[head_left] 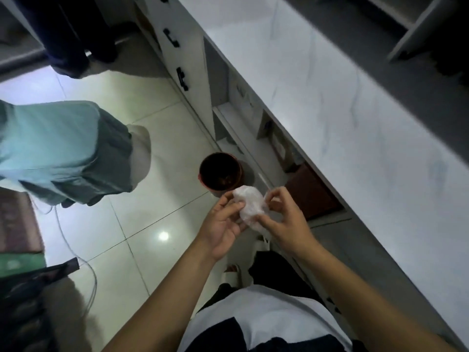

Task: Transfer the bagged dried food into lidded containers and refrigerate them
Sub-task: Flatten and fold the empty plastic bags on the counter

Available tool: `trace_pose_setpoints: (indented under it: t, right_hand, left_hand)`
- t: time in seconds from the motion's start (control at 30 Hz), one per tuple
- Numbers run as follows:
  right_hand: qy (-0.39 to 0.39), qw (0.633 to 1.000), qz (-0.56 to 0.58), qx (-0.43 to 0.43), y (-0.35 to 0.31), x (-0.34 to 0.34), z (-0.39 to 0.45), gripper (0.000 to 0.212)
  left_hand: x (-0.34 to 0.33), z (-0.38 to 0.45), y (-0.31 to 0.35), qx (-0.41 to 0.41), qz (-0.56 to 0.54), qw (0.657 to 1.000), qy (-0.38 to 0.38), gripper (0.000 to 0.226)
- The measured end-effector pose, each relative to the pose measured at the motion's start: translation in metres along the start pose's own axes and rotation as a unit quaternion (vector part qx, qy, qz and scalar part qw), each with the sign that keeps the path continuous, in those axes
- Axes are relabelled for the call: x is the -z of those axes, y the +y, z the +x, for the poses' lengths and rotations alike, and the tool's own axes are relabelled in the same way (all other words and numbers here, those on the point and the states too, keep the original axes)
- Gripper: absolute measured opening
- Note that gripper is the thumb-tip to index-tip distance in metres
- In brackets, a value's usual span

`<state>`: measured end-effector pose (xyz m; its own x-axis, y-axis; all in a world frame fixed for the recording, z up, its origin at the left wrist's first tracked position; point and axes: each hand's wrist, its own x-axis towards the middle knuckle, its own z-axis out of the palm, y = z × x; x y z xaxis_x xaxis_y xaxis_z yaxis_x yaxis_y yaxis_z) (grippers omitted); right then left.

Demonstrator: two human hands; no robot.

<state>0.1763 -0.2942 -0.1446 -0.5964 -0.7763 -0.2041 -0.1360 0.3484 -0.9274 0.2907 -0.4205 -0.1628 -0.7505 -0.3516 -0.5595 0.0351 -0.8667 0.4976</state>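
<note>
— Where's the bag?

— One crumpled clear plastic bag (pixel 250 208) sits in the air between both hands, above the pale tiled floor (pixel 142 224) and just off the counter's front edge. I can't tell what is inside it.

— How are the fingers?

— The left hand (pixel 223 228) cups it from the left, thumb and fingers curled against the plastic. The right hand (pixel 284 219) pinches its right side with bent fingertips.

— What's closest?

— One dark round bin (pixel 220 172) stands open-topped on the floor just beyond the bag, beside the cabinet base.

— And the edges?

— The white marble counter (pixel 342 118) runs in a long diagonal on the right, its top bare along the visible stretch. Under it an open compartment (pixel 256 133) holds blurred items. Further along, three black handles (pixel 183 78) line the cabinet fronts.

— Room to move?

— Open floor lies left of the hands. A second person in teal trousers (pixel 63 151) stands well apart on the left, and a third pair of dark legs (pixel 73 34) stands at the far end.
</note>
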Motion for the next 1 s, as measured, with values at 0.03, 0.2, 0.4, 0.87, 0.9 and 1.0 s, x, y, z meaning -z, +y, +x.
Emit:
trace_pose_setpoints:
  t: [0.03, 0.2, 0.4, 0.87, 0.9, 1.0]
  right_hand:
    - [-0.012, 1.0, -0.004, 0.011, 0.003, -0.006, 0.01, 0.028]
    - [-0.125, 0.989, -0.074, 0.026, 0.01, -0.027, 0.077, 0.037]
    - [-0.295, 0.892, -0.336, 0.071, 0.028, -0.063, 0.165, 0.071]
    - [-0.225, 0.867, -0.326, -0.302, 0.175, -0.15, 0.34, 0.056]
    - [-0.212, 0.865, -0.333, -0.308, 0.194, -0.159, 0.352, 0.061]
    - [-0.224, 0.862, -0.346, -0.295, 0.251, -0.187, 0.381, 0.066]
  left_hand:
    - [0.008, 0.006, 0.003, 0.009, -0.001, 1.0, 0.015, 0.029]
    - [0.043, 0.047, 0.034, 0.018, 0.014, 0.994, 0.111, 0.016]
    - [0.082, 0.112, 0.075, 0.042, 0.052, 0.978, 0.196, 0.035]
    - [0.224, 0.198, 0.065, 0.205, 0.469, 0.802, 0.306, 0.059]
    - [0.241, 0.208, 0.059, 0.214, 0.482, 0.796, 0.298, 0.06]
    - [0.289, 0.238, 0.042, 0.231, 0.502, 0.786, 0.277, 0.061]
